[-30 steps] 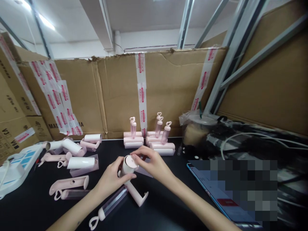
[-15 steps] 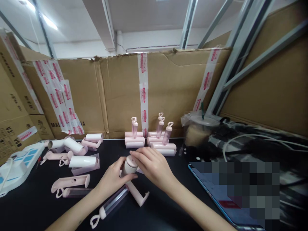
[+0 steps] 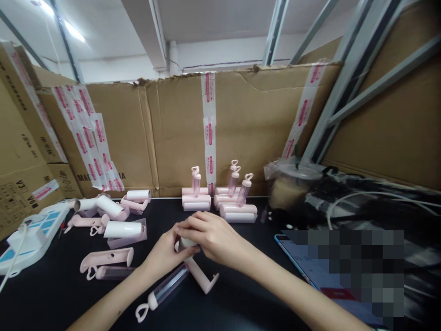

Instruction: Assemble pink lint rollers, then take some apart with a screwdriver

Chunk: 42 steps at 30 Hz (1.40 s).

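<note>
My left hand [image 3: 164,252] is wrapped round a white lint roll [image 3: 186,242], which is mostly hidden by my fingers. Over the roll's top lies my right hand [image 3: 218,236], its fingers closed on that end. Just below the hands, a pink L-shaped lint roller arm [image 3: 202,276] rests on the black table. Beside it lies a clear tube with a pink heart-shaped handle [image 3: 161,292]. To the left are another pink roller frame [image 3: 107,259] and a second clear tube [image 3: 115,273].
Several finished-looking pink lint rollers [image 3: 237,213] stand at the back with upright heart handles. White rolls [image 3: 123,229] lie at the left near a power strip [image 3: 32,241]. On the right are a tablet [image 3: 299,262], a drink cup [image 3: 289,188] and cables. Cardboard [image 3: 179,138] walls the back.
My right hand has come down over the top of the roll, covering the pink cap that showed before. The whole view has shifted slightly.
</note>
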Each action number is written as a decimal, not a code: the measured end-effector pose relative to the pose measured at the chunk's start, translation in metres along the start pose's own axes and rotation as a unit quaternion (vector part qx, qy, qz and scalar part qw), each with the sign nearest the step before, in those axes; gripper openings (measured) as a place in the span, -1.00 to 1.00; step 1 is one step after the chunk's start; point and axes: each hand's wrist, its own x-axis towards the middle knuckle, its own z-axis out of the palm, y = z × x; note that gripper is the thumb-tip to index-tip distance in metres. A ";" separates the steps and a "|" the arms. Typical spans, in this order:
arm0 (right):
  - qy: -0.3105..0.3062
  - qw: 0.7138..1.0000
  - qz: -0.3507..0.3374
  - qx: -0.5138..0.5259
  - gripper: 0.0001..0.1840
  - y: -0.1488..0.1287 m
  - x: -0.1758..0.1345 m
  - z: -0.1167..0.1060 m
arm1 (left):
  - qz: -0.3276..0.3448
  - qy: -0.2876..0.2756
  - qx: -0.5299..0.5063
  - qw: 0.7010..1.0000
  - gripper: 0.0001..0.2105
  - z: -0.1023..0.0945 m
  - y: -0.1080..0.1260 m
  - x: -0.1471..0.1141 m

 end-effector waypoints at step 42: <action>0.021 0.975 0.123 0.182 -0.72 -0.003 -0.010 0.022 | -0.118 -0.047 0.021 0.992 -0.19 -0.008 -0.008 -0.002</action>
